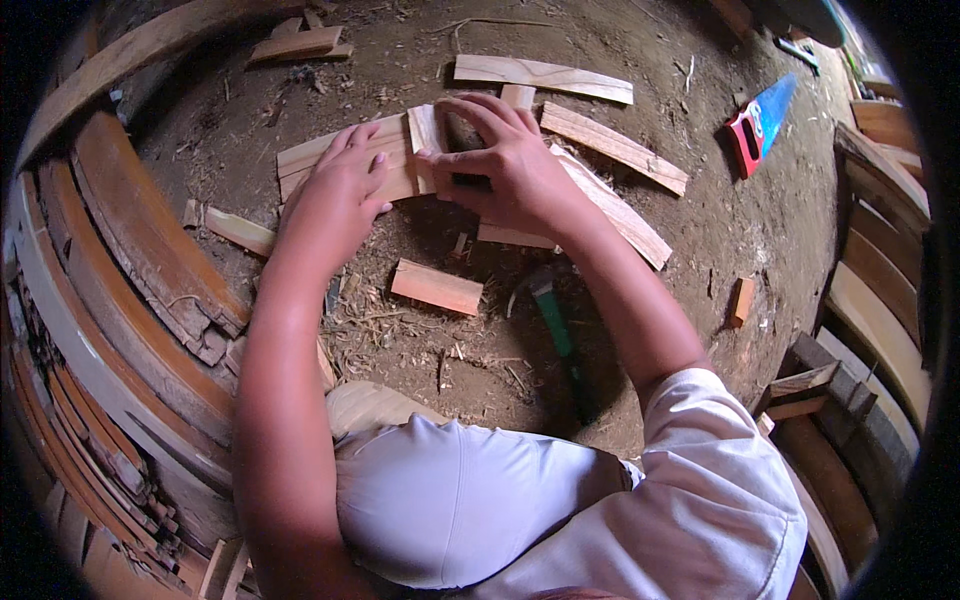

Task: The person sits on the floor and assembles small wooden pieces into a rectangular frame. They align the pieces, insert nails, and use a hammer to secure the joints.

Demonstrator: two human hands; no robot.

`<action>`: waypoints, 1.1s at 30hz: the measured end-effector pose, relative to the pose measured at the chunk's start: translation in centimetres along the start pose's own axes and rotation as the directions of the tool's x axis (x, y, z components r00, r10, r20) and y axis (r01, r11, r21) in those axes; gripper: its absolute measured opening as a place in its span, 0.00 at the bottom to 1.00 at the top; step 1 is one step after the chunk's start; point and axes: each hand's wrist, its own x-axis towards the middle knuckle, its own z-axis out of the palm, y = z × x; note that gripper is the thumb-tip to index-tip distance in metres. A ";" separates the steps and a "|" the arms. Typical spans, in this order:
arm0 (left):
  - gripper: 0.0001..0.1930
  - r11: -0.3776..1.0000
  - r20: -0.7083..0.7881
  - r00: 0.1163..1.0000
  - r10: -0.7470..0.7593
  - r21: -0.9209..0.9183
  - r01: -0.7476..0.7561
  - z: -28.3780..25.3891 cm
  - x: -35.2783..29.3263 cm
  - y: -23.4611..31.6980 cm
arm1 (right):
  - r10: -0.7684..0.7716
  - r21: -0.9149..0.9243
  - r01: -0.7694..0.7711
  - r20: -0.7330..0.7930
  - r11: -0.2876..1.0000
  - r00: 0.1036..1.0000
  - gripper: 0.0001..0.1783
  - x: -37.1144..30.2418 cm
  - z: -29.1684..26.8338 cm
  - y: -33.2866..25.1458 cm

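Note:
My left hand (345,190) lies flat over a light wooden board (300,160) on the dirt floor, its fingers spread across the wood. At the board's right end a short piece of wood (424,138) stands crosswise. My right hand (505,155) grips this short piece, with the thumb on its near part and the fingers over its far part. Part of the board is hidden under my hands. Close to my right wrist lie a pale plank (620,210) and another plank (615,148).
A hammer with a green handle (553,320) lies below my right forearm, near a loose wood block (437,287). Farther off are a long plank (545,77) and a handsaw (765,125) with a red handle. Stacked timber (150,220) lines the left, and more boards (875,320) the right.

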 end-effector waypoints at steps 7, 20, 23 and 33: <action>0.24 1.000 0.017 1.000 -0.002 -0.008 0.002 -0.1 0.2 0.0 | -0.004 0.019 0.005 -0.058 1.000 0.998 0.21 -0.3 0.5 0.4; 0.24 0.999 0.002 0.999 0.033 0.019 -0.033 0.0 -0.2 -0.5 | 0.027 0.037 -0.028 0.027 0.999 0.999 0.24 0.2 -0.8 -0.2; 0.24 0.999 -0.017 1.000 0.025 0.025 -0.025 0.2 -0.2 -0.7 | 0.040 0.028 -0.045 0.139 0.999 0.989 0.33 0.5 -1.5 0.0; 0.22 0.997 -0.043 0.998 0.045 0.068 -0.042 0.3 -0.3 -0.5 | 0.007 -0.002 -0.007 0.088 1.000 0.996 0.26 0.6 -0.8 -0.1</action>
